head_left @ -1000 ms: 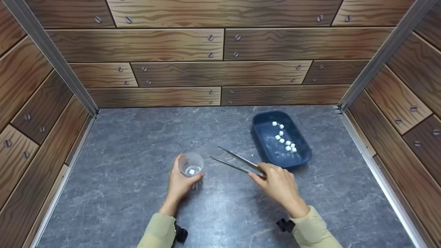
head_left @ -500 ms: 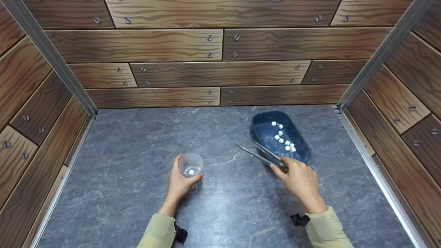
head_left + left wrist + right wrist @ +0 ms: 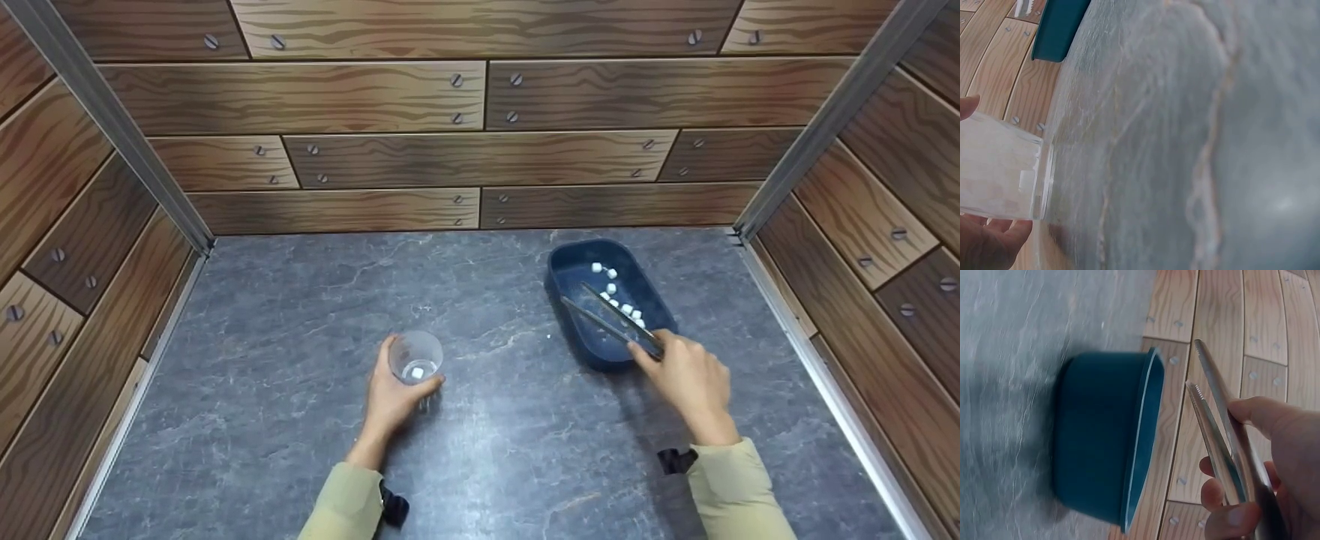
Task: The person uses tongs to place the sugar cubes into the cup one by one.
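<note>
My left hand [image 3: 394,401] holds a clear plastic cup [image 3: 417,352] upright, thumb on one side and fingers on the other. One small white cube [image 3: 418,372] lies at the cup's bottom; the left wrist view shows the cup [image 3: 999,163] from the side, close over the tabletop. My right hand [image 3: 686,379] grips metal tweezers [image 3: 622,311] with their tips apart and nothing between them. Those tips are over the dark blue tub [image 3: 611,360], where several white cubes [image 3: 611,289] lie, some partly hidden by the tweezers. In the right wrist view the tweezers [image 3: 1224,433] are above the tub's rim.
The grey marbled tabletop [image 3: 300,315] is enclosed by wood-patterned walls [image 3: 480,97] at the back and both sides. Metal strips [image 3: 825,397] run along the side edges. A tiny white speck [image 3: 548,337] lies left of the tub.
My right hand has moved right and a little forward with the tweezers, from near the cup to over the tub. The left hand and the cup have stayed in place.
</note>
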### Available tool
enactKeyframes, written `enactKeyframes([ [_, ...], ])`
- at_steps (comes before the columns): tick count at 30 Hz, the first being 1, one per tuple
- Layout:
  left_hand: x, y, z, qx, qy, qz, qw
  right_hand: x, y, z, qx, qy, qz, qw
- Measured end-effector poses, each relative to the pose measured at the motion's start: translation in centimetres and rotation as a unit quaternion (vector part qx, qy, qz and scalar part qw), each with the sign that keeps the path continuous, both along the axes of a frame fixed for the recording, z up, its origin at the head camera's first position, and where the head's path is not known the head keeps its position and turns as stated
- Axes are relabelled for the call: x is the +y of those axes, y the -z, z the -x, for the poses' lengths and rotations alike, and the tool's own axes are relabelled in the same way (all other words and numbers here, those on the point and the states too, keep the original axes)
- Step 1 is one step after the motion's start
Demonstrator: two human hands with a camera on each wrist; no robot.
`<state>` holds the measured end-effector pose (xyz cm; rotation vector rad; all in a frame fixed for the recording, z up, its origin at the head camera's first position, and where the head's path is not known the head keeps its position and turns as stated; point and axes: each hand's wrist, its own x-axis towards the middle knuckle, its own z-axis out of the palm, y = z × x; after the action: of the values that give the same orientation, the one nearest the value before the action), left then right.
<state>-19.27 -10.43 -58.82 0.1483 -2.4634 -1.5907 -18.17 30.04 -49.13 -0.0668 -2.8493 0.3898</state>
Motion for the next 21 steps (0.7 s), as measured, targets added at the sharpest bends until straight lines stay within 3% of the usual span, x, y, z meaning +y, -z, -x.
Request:
enactKeyframes([
  [11,0.1,0.1,0.1,0.017,0.009,-0.029,0.9994,2.1,0.4,1.3,-0.049,0.031,-0.029,0.998],
  [21,0.0,0.2,0.2,0.020,0.002,-0.009,0.9998,2.8,1.0,2.5,-0.079,0.048,-0.038,0.995],
])
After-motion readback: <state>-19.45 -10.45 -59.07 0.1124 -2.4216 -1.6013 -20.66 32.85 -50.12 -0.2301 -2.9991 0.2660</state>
